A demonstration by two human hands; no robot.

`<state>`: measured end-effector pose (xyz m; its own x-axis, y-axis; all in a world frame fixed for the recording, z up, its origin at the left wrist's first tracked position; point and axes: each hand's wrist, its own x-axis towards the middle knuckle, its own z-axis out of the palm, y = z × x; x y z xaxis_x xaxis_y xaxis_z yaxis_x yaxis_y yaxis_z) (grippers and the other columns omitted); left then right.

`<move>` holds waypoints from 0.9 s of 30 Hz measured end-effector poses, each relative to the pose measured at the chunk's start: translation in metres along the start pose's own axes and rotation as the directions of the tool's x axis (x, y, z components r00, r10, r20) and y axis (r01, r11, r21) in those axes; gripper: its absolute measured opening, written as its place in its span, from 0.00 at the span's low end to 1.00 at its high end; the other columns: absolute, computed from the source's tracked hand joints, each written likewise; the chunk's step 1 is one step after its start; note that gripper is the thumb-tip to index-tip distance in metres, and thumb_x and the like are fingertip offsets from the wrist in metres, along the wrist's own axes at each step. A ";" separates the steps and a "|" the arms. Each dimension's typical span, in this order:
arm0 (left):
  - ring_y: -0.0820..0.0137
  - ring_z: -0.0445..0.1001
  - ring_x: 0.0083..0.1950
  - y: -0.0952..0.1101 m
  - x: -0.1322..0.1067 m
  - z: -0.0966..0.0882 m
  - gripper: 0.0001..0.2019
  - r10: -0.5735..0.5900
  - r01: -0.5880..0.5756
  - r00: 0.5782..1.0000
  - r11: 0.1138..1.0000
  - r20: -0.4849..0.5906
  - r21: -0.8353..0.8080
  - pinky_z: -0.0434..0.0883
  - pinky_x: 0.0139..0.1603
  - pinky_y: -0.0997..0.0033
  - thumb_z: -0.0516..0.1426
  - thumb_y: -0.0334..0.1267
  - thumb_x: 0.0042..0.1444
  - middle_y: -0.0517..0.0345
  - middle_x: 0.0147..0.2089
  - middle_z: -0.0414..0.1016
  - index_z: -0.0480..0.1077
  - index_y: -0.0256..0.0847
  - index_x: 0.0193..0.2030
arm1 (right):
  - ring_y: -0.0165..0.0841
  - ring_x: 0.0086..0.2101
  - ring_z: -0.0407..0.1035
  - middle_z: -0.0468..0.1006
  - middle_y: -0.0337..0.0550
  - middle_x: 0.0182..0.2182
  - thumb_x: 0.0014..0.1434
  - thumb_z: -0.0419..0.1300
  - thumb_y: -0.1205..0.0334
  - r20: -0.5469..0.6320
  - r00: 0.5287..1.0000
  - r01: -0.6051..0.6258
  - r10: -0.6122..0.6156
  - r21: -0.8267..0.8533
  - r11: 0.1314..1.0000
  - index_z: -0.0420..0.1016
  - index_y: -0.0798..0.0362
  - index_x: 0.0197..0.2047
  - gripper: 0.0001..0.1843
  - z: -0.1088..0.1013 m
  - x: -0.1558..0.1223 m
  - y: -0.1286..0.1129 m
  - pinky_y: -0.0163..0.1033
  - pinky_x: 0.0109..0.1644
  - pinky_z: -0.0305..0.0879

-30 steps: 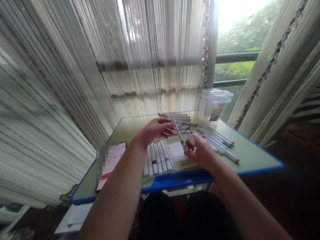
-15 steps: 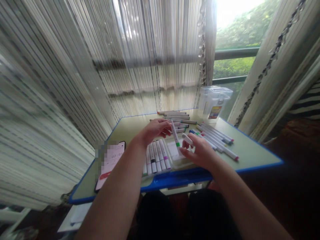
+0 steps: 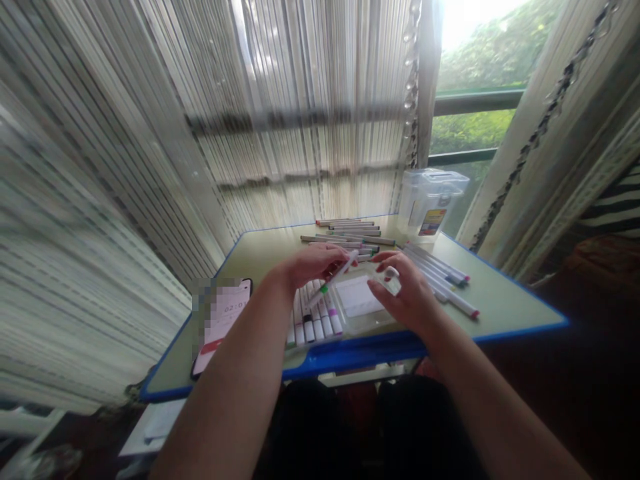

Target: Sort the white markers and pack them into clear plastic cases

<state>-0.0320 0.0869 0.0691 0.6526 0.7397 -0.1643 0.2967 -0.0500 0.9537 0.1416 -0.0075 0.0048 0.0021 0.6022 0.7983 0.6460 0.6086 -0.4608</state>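
Observation:
In my left hand is a white marker with a green band, held slantwise above a row of markers lying side by side in a clear tray. My right hand is curled over the tray's right compartment, thumb and index finger apart. Against its other fingers rests a short white round-ended piece, apparently a marker seen nearly end-on; the rest of it is hidden. Beneath this hand, the clear plastic tray shows a white bottom.
Loose markers lie at the table's back, and more markers at the right. A clear lidded box stands in the back right corner. A phone lies on the left. Blue edging rims the table; curtains hang behind.
My left hand has tilted the green-banded marker, swinging its banded end leftward over the row. My right hand has moved slightly right and away from that marker, uncovering more of the tray.

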 end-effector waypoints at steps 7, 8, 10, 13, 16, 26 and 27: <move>0.79 0.59 0.21 0.006 -0.011 0.005 0.09 0.018 -0.038 0.973 0.996 0.231 0.084 0.56 0.22 0.76 0.61 0.42 0.50 0.62 0.20 0.65 0.75 0.37 0.28 | 0.34 0.40 0.72 0.76 0.47 0.43 0.57 0.58 0.63 0.042 0.998 0.048 -0.053 0.111 0.993 0.56 0.48 0.30 0.11 0.000 0.001 -0.001 0.43 0.43 0.68; 0.79 0.59 0.21 0.006 -0.010 0.004 0.10 0.020 -0.041 0.973 0.995 0.231 0.089 0.57 0.22 0.76 0.61 0.42 0.49 0.61 0.20 0.65 0.75 0.36 0.28 | 0.34 0.39 0.72 0.77 0.46 0.41 0.58 0.58 0.63 0.058 0.997 0.043 -0.049 0.107 0.993 0.56 0.48 0.29 0.11 -0.001 0.001 -0.002 0.41 0.43 0.68; 0.79 0.61 0.22 0.006 -0.010 0.003 0.09 0.011 -0.031 0.977 0.995 0.215 0.090 0.59 0.24 0.76 0.62 0.41 0.48 0.60 0.22 0.68 0.76 0.36 0.29 | 0.33 0.37 0.72 0.78 0.44 0.38 0.58 0.57 0.64 0.073 0.997 0.032 -0.039 0.100 0.994 0.57 0.48 0.28 0.11 -0.002 0.002 -0.003 0.40 0.41 0.68; 0.78 0.65 0.26 0.004 -0.008 0.001 0.10 -0.006 -0.014 0.978 0.995 0.209 0.097 0.62 0.28 0.76 0.63 0.40 0.46 0.59 0.27 0.73 0.77 0.38 0.35 | 0.33 0.36 0.72 0.78 0.44 0.36 0.58 0.56 0.65 0.090 0.995 0.031 -0.039 0.089 0.996 0.57 0.49 0.26 0.12 -0.003 0.003 -0.004 0.39 0.40 0.67; 0.76 0.69 0.30 0.003 -0.008 -0.003 0.13 -0.015 -0.017 0.978 0.988 0.206 0.154 0.63 0.30 0.76 0.64 0.42 0.46 0.57 0.34 0.76 0.77 0.40 0.39 | 0.33 0.35 0.72 0.78 0.43 0.35 0.57 0.56 0.64 0.067 0.998 0.016 -0.022 0.077 0.997 0.57 0.48 0.26 0.12 -0.004 0.003 -0.003 0.40 0.40 0.67; 0.79 0.67 0.25 -0.002 0.002 -0.014 0.07 -0.099 0.063 0.935 0.991 -0.339 -0.116 0.66 0.26 0.77 0.61 0.37 0.52 0.56 0.30 0.73 0.72 0.35 0.33 | 0.31 0.32 0.69 0.74 0.41 0.33 0.53 0.59 0.67 -0.156 0.987 0.039 -0.026 0.076 0.996 0.55 0.48 0.27 0.13 -0.004 -0.002 0.001 0.39 0.38 0.67; 0.78 0.69 0.26 -0.003 0.003 -0.013 0.05 -0.092 0.048 0.942 0.989 -0.324 -0.140 0.68 0.28 0.77 0.62 0.33 0.51 0.57 0.29 0.73 0.72 0.34 0.32 | 0.30 0.31 0.69 0.74 0.41 0.33 0.53 0.59 0.67 -0.116 0.991 0.075 -0.065 0.086 0.993 0.56 0.48 0.28 0.13 -0.004 -0.002 -0.002 0.38 0.36 0.67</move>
<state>-0.0402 0.0976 0.0686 0.3617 0.9183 -0.1607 0.2276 0.0802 0.9704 0.1435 -0.0121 0.0051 0.0485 0.4976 0.8660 0.5760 0.6944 -0.4313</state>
